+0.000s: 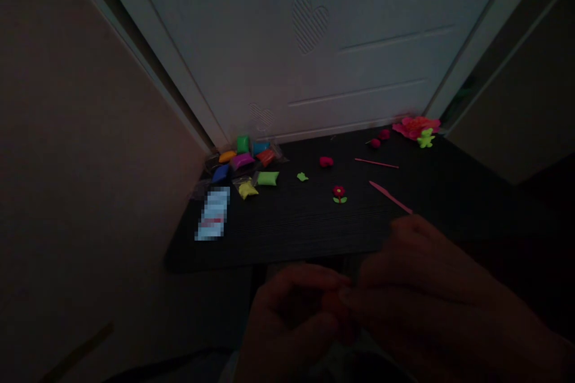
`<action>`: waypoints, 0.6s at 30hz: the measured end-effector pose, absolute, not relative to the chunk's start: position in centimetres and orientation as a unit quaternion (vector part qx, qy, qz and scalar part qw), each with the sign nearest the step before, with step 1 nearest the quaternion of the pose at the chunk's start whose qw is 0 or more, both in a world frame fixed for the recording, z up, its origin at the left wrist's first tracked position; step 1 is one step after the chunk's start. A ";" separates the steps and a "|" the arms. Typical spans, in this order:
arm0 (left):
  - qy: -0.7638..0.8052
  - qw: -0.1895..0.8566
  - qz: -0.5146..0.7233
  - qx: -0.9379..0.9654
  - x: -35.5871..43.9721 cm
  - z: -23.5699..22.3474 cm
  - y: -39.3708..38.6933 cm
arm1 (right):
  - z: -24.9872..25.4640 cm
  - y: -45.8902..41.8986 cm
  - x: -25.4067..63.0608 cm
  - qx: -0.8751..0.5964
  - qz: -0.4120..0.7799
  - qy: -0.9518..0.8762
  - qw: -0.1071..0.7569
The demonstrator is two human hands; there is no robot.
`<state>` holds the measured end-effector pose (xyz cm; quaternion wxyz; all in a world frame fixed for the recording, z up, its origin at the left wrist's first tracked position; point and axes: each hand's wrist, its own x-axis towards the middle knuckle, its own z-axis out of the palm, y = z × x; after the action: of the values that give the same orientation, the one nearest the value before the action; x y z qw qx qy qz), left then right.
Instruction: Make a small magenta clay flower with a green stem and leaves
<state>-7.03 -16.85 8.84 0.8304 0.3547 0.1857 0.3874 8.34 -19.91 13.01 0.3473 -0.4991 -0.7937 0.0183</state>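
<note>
My left hand [287,317] and my right hand [426,299] meet in front of the table's near edge, both in deep shadow. Between their fingertips is a small lump of orange-red modelling clay [332,299], partly covered by the fingers. My left thumb and fingers curl around it, and my right fingers pinch its right side. On the table beyond lie a clay flower [338,192] with a red head and green leaves, a small light-green clay piece [302,177] and a red clay piece [326,161].
On the dark table [278,227], several bagged clay packs [243,160] crowd the back left, near a blurred pale packet [213,213]. A pink clay knife [390,196] and a thin pink stick [376,163] lie right. Behind them are a green bear [426,138] and a pink flower [406,127].
</note>
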 end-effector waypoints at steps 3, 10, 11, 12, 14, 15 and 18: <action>0.198 0.837 0.372 0.350 -6.9 8.8 -16.7 | 13.0 -20.0 8.5 -0.473 0.040 -0.799 0.369; 0.204 0.842 0.358 0.348 -7.1 8.7 -16.6 | 12.5 -20.3 8.6 -0.493 0.086 -0.779 0.379; 0.203 0.842 0.358 0.350 -7.1 8.7 -16.6 | 12.4 -20.3 8.6 -0.494 0.095 -0.781 0.371; 0.205 0.840 0.358 0.352 -7.0 8.7 -16.6 | 12.3 -20.4 8.6 -0.494 0.103 -0.781 0.368; 0.207 0.833 0.366 0.358 -7.0 8.7 -16.6 | 12.2 -20.5 8.7 -0.495 0.118 -0.777 0.371; 0.209 0.829 0.374 0.361 -7.0 8.7 -16.6 | 12.2 -20.5 8.7 -0.497 0.123 -0.773 0.373; 0.217 0.814 0.392 0.371 -7.0 8.8 -16.5 | 12.4 -20.5 8.9 -0.500 0.133 -0.769 0.375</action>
<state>-6.97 -16.55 8.75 0.8137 0.3705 0.2169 0.3919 8.89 -20.48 12.38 0.3755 -0.4997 -0.7691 0.1333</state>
